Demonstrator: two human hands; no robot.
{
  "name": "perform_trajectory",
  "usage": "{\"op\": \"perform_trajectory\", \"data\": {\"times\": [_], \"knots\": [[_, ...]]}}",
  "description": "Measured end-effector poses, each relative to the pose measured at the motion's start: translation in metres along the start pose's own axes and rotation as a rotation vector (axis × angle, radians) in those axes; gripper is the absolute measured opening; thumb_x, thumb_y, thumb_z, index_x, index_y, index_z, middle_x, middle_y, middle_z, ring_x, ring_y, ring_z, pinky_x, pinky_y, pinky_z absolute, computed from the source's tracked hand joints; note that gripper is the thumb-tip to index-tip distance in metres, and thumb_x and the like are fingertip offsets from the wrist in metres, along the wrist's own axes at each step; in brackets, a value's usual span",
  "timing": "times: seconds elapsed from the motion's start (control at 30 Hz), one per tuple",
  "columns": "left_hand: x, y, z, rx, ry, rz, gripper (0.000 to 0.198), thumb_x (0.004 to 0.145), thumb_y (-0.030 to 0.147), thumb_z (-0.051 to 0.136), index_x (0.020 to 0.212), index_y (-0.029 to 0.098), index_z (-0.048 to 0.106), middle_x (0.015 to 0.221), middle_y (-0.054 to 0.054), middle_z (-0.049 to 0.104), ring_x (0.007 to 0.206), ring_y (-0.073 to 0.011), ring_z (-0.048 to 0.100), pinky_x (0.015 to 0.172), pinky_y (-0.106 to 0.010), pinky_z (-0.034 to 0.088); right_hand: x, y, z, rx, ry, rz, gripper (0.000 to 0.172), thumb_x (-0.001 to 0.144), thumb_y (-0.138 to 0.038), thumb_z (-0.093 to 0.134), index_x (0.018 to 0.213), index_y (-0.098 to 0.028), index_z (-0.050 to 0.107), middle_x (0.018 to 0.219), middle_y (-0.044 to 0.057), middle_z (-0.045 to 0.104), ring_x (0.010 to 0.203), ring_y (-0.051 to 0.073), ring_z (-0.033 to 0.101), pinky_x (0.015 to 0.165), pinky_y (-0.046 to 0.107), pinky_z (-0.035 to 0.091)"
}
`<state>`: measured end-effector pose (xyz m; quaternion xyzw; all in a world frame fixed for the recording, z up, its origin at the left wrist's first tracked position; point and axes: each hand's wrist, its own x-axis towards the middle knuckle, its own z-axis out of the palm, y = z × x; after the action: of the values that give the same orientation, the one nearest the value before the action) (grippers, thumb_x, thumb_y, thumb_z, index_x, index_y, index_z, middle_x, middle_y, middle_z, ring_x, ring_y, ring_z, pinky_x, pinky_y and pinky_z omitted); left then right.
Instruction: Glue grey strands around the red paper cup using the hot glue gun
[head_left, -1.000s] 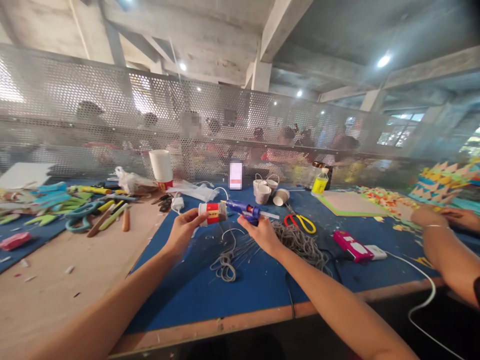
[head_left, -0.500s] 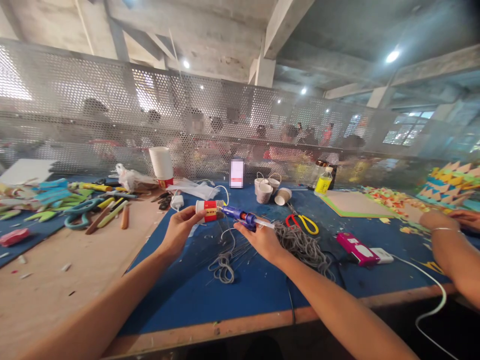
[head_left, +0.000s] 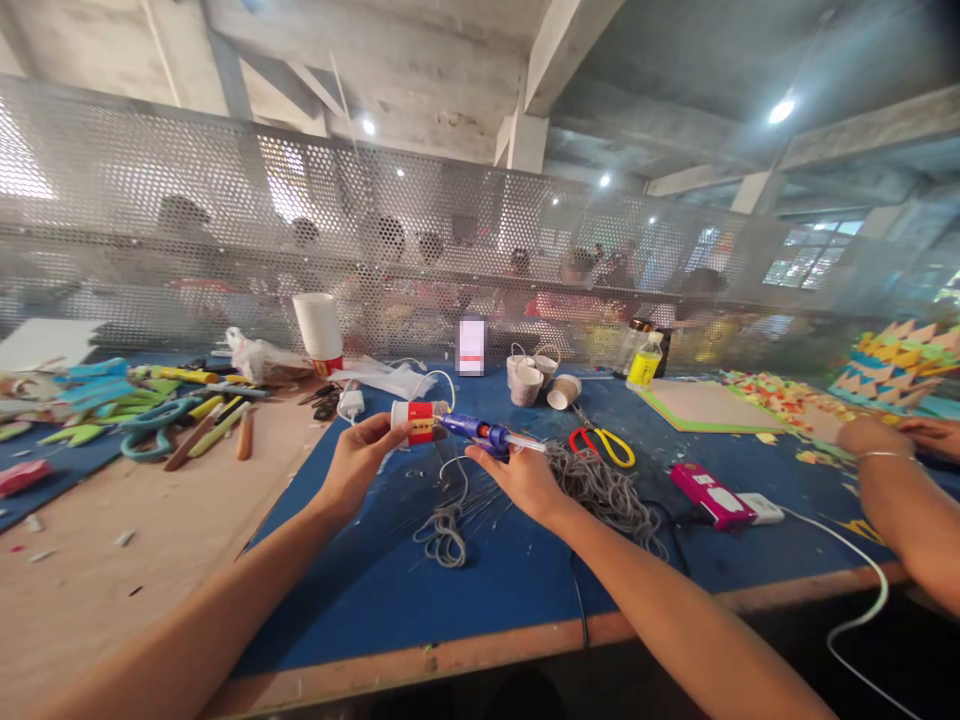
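Your left hand pinches a cup that looks mostly bare, your right hand grips the glue gun pointed at it, and the far cups seem finished

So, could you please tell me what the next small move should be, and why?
Perhaps turn the paper cup slightly with the left hand, since the right hand holds the glue gun pointed at one end of it.

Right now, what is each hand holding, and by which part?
Left hand: a paper cup, by the wall near its white end. Right hand: a blue glue gun, by its handle.
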<state>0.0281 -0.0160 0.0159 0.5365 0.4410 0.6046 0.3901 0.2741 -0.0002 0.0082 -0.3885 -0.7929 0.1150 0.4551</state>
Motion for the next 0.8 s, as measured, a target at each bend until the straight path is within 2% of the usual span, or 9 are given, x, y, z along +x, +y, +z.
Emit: {"op": "perform_trajectory", "data": {"times": [0.1, 0.4, 0.8], "knots": [[0.0, -0.0013, -0.0004, 0.006, 0.0, -0.004, 0.035, 0.079, 0.047, 0.077, 0.103, 0.02, 0.078, 0.095, -0.005, 0.079, 0.088, -0.0255, 0.068, 0.081, -0.032, 0.048, 0.0, -0.0005, -0.0004, 0.008, -0.009, 0.01, 0.033, 0.092, -0.052, 0.063, 0.091, -0.02, 0.071, 0.083, 0.004, 0.076, 0.075, 0.02, 0.071, 0.069, 0.027, 0.051], [-0.0028, 0.0059, 0.0036, 0.008, -0.003, -0.007, 0.033, 0.077, 0.05, 0.078, 0.095, 0.022, 0.079, 0.093, -0.005, 0.08, 0.089, -0.0258, 0.069, 0.082, -0.032, 0.048, -0.0008, 0.0008, 0.0, 0.013, -0.029, 0.047, 0.034, 0.092, -0.053, 0.062, 0.093, -0.021, 0.071, 0.084, 0.004, 0.076, 0.078, 0.021, 0.072, 0.071, 0.028, 0.052], [-0.0043, 0.0082, 0.0039, 0.049, -0.006, 0.0, 0.034, 0.079, 0.05, 0.076, 0.094, 0.02, 0.078, 0.088, -0.004, 0.078, 0.081, -0.0245, 0.067, 0.074, -0.031, 0.047, 0.0005, 0.001, -0.0012, 0.003, -0.035, 0.035, 0.034, 0.093, -0.051, 0.062, 0.101, -0.021, 0.073, 0.093, 0.006, 0.078, 0.087, 0.024, 0.073, 0.077, 0.031, 0.053]]}}
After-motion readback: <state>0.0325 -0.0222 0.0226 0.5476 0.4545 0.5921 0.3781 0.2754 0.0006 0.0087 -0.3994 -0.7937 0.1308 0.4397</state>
